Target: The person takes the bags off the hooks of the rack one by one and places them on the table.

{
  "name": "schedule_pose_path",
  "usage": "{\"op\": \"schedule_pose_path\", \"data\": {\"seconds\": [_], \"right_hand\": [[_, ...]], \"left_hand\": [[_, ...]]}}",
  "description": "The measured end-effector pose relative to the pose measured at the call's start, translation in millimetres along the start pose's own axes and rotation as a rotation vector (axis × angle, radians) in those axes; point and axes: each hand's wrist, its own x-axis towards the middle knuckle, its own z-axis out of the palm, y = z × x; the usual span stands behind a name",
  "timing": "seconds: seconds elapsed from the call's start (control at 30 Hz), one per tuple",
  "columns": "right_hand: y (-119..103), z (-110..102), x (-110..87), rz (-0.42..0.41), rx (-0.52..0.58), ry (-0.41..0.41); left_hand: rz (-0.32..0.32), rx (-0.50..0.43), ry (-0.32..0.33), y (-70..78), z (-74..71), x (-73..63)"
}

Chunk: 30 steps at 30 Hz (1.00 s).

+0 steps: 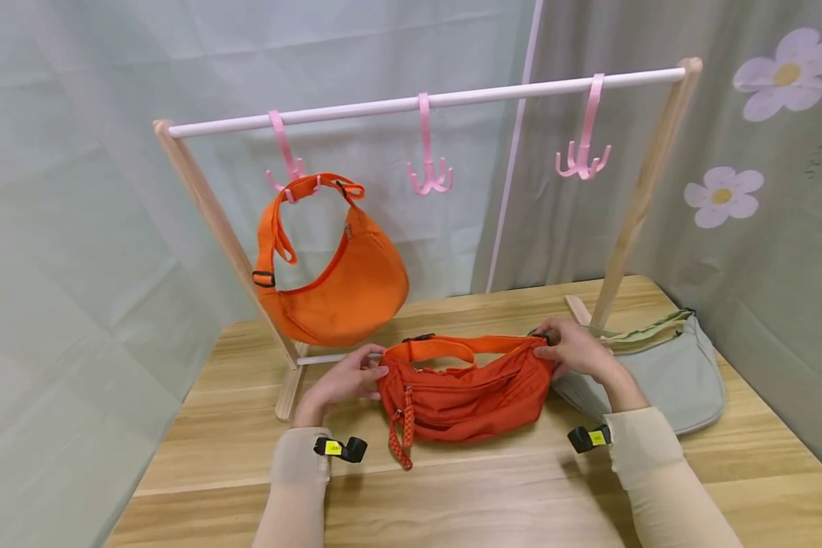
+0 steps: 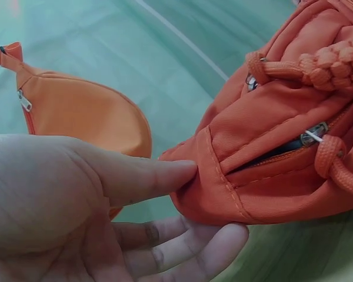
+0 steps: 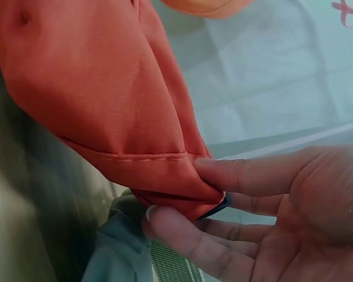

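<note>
Pale grey-green curtain (image 1: 55, 228) behind and to the sides, printed flowers (image 1: 722, 196) on its right part. Wood-grain table (image 1: 452, 495) in front.

Left hand (image 1: 345, 380): clamped on the left end of the red bag (image 1: 479, 407), thumb on the near face, fingers bent beneath and behind. Right hand (image 1: 578, 350): pinching the opposite end, thumb against the fabric, a dark fitting showing by the fingers in the right wrist view.

Red bag held lengthwise between both hands, front toward the wearer, over the middle of the table; cannot tell whether its underside touches the wood. Orange strap (image 1: 438, 350) runs along the top from end to end. Braided zipper pulls (image 1: 408, 418) dangle at its left; left wrist view shows one zip parted slightly beside its slider.

Just beyond the right hand: grey bag (image 1: 671, 384) lying on the table, partly hidden by hand and forearm, pale green strap (image 1: 640, 335) along its upper edge.

Farther back: rack with wooden legs and a white bar (image 1: 377, 110). Three pink hooks on the bar: left (image 1: 282, 141), middle (image 1: 426, 148), right (image 1: 591, 122). Orange bag (image 1: 349, 293) hangs by its strap from the left one; the middle and right ones bear nothing.
</note>
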Motion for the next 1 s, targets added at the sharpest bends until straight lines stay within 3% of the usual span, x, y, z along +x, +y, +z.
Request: {"op": "schedule_pose_path", "data": {"seconds": [0.4, 0.6, 0.83, 1.0], "right_hand": [[2.3, 4.2, -0.9, 0.039, -0.058, -0.025], [1.9, 1.4, -1.5, 0.029, -0.101, -0.029], [-6.6, -6.1, -5.4, 0.016, -0.147, 0.003], [-15.1, -8.2, -7.6, -0.019, -0.177, 0.049]], "left_hand": [[-0.042, 0.009, 0.007, -7.7, 0.2, 4.1], [-0.077, 0.05, 0.043, -3.9, 1.2, 2.1], [-0.051, 0.164, 0.076, 6.4, -0.3, -4.3], [0.009, 0.162, 0.046, 14.6, -1.4, -7.8]]}}
